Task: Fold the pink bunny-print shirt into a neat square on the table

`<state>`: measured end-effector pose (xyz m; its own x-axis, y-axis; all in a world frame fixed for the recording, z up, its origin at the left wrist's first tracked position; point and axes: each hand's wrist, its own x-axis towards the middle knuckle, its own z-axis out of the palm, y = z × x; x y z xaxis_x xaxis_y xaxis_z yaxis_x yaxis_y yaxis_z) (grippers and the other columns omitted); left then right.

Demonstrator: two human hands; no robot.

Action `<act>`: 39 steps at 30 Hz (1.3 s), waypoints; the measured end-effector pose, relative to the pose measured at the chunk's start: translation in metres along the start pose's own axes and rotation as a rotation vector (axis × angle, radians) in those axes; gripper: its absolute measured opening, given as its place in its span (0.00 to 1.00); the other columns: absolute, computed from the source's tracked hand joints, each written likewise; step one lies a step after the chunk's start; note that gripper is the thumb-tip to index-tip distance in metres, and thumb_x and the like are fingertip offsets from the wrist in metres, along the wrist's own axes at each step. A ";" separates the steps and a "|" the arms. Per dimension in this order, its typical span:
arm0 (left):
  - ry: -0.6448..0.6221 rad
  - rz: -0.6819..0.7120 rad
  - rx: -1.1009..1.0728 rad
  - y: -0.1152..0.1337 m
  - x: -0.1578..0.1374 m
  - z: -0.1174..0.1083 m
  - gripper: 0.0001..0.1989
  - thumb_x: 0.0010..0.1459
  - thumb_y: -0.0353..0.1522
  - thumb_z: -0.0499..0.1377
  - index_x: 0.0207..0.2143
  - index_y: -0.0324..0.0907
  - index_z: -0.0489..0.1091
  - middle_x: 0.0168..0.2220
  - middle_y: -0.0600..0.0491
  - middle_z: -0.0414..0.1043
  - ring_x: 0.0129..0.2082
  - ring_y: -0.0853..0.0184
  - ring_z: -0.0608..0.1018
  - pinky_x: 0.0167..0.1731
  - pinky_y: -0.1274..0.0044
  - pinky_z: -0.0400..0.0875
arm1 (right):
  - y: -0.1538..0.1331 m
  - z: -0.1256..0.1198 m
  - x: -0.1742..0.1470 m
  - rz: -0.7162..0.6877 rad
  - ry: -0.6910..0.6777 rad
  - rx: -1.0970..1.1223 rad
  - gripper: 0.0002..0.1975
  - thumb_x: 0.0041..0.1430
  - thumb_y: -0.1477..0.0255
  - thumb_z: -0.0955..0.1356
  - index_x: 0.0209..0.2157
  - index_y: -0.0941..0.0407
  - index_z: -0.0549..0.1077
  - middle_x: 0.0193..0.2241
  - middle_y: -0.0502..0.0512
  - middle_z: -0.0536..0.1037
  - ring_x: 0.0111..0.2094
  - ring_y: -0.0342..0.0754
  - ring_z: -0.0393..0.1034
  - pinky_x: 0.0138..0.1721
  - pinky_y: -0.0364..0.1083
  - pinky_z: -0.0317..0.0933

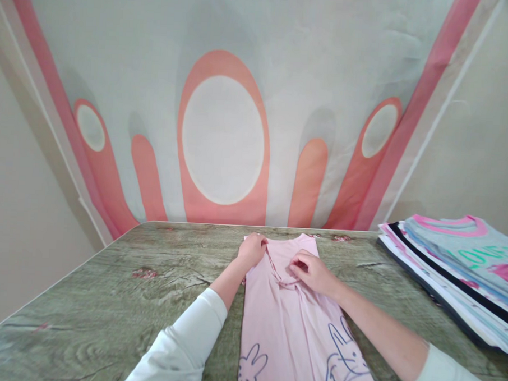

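A pale pink top (269, 326) lies lengthwise in front of me, with dark-blue line drawings of rabbits on its lower part. Its neck end points to the table's far edge, and loose creases run down from the neckline. At the upper left shoulder, my left hand (252, 250) is closed on the fabric, thumb and fingers pinching near the neck opening. My right hand (311, 270) rests over the right side of the neckline. Its fingers are curled with the tips pressed together at the cloth; the exact bit between them is hard to see.
A stack of folded clothes (452, 266) stands at the right of the table, a grey shirt with pink collar on top. The wood-patterned tabletop (118, 308) reaches a wall hanging (280, 175) with coral arches at the back.
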<state>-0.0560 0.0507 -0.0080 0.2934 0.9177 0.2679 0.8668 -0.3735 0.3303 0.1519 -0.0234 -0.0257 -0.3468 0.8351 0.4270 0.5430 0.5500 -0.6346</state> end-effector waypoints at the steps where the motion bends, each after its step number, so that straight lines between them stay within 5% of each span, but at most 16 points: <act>1: 0.004 -0.007 0.001 0.002 0.001 0.000 0.09 0.55 0.28 0.52 0.34 0.42 0.72 0.39 0.50 0.72 0.39 0.65 0.73 0.41 0.76 0.66 | 0.001 0.000 0.000 0.004 0.031 0.001 0.04 0.54 0.74 0.64 0.29 0.56 0.71 0.29 0.53 0.70 0.31 0.46 0.65 0.33 0.44 0.60; 7: 0.007 -0.052 0.010 0.006 0.001 -0.002 0.10 0.58 0.28 0.49 0.38 0.43 0.69 0.36 0.51 0.72 0.37 0.65 0.74 0.37 0.77 0.66 | 0.017 0.002 0.000 0.062 0.159 -0.017 0.08 0.55 0.76 0.61 0.32 0.56 0.71 0.33 0.54 0.71 0.34 0.47 0.66 0.36 0.46 0.60; 12: 0.011 -0.013 0.065 0.013 -0.004 -0.006 0.10 0.56 0.26 0.49 0.35 0.40 0.69 0.41 0.46 0.69 0.44 0.62 0.71 0.45 0.72 0.62 | 0.026 0.005 0.001 0.016 0.159 -0.120 0.11 0.53 0.81 0.60 0.33 0.56 0.71 0.35 0.56 0.72 0.40 0.49 0.65 0.44 0.49 0.59; 15: 0.004 0.125 0.102 0.028 -0.010 -0.004 0.14 0.55 0.24 0.47 0.41 0.40 0.68 0.44 0.46 0.68 0.47 0.61 0.69 0.48 0.71 0.60 | 0.028 0.008 0.002 0.010 0.142 -0.223 0.13 0.53 0.81 0.60 0.38 0.56 0.71 0.39 0.58 0.73 0.44 0.50 0.65 0.47 0.51 0.58; 20: -0.197 0.416 0.135 0.050 -0.026 0.010 0.21 0.62 0.31 0.42 0.56 0.38 0.56 0.59 0.45 0.56 0.59 0.62 0.58 0.56 0.69 0.50 | 0.026 0.010 0.002 -0.020 0.017 -0.434 0.20 0.60 0.74 0.58 0.54 0.59 0.63 0.55 0.62 0.64 0.56 0.52 0.55 0.56 0.54 0.49; 27: -0.317 0.374 0.179 0.046 -0.036 0.012 0.34 0.61 0.48 0.38 0.62 0.36 0.43 0.64 0.42 0.41 0.63 0.56 0.47 0.58 0.62 0.41 | 0.029 -0.006 0.004 0.057 -0.215 -0.556 0.30 0.62 0.59 0.54 0.61 0.60 0.52 0.62 0.61 0.52 0.62 0.53 0.44 0.60 0.54 0.40; 39: -0.360 0.316 0.164 0.041 -0.031 0.007 0.39 0.56 0.56 0.39 0.62 0.40 0.46 0.64 0.45 0.41 0.63 0.53 0.45 0.58 0.60 0.38 | 0.048 -0.015 0.013 0.255 -0.216 -0.589 0.40 0.58 0.48 0.51 0.62 0.62 0.48 0.62 0.64 0.47 0.63 0.56 0.38 0.59 0.57 0.36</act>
<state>-0.0270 0.0076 -0.0087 0.6466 0.7628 -0.0067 0.7569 -0.6405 0.1296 0.1850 0.0132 -0.0409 -0.2641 0.9552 0.1335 0.9331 0.2880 -0.2154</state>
